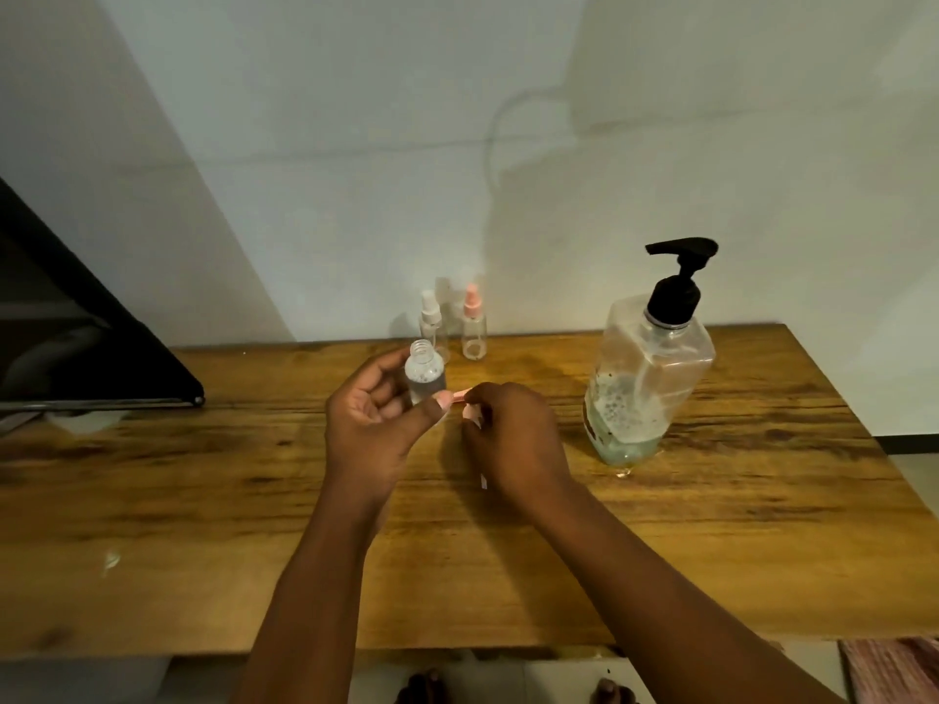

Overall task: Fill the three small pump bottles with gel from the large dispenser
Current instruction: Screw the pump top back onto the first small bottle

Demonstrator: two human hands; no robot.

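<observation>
the left hand (373,419) grips a small open bottle (425,373) upright above the wooden table (711,541), fingers curled behind it and the thumb across its front; its neck has no cap and some clear gel sits inside. at 3 o'clock from it, just beside, the right hand (513,439) pinches a pink pump cap (470,403), whose thin tube (483,481) shows below the palm. two more small bottles stand at 12 o'clock by the wall, one with a white pump (431,322), one with a pink pump (473,325). the large dispenser (645,378) with a black pump stands at 3 o'clock, well apart, with gel low inside.
</observation>
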